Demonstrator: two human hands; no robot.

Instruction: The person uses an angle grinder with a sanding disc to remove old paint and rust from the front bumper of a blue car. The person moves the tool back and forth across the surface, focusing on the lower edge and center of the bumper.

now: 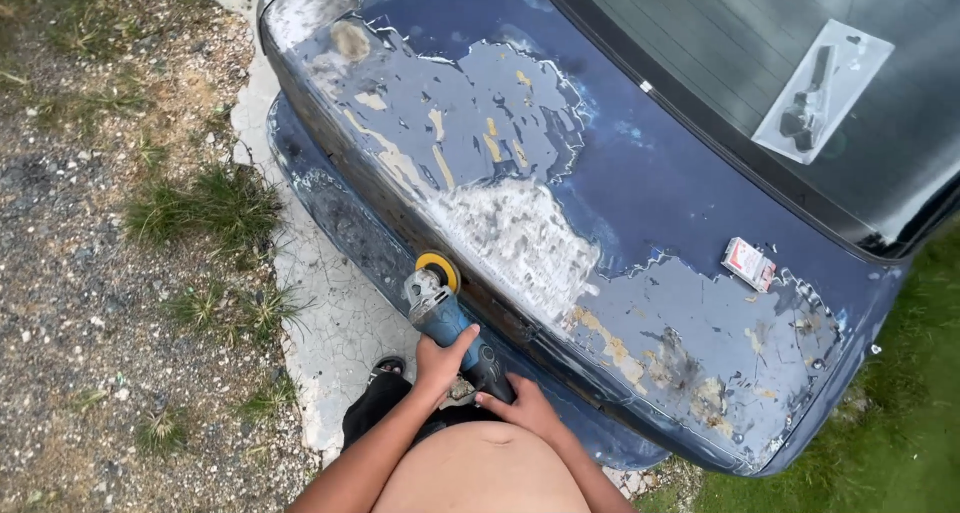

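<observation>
Both my hands hold a blue angle grinder [447, 323] with a yellow sanding disc [438, 267] at its tip. My left hand [443, 359] wraps the middle of the body and my right hand [528, 406] grips the dark rear end. The disc rests against the rear edge of a dark blue car trunk lid [620, 173], beside a patch sanded to bare pale metal [520, 235]. Around that patch the paint is peeling and flaking, with grey and tan spots.
A small red and white packet [748, 264] lies on the trunk lid to the right. A clear plastic bag with dark parts [822, 88] sits on the rear window. The bumper [340, 218] runs below the lid. Gravel and grass tufts lie left, cracked concrete under my sandalled foot [385, 369].
</observation>
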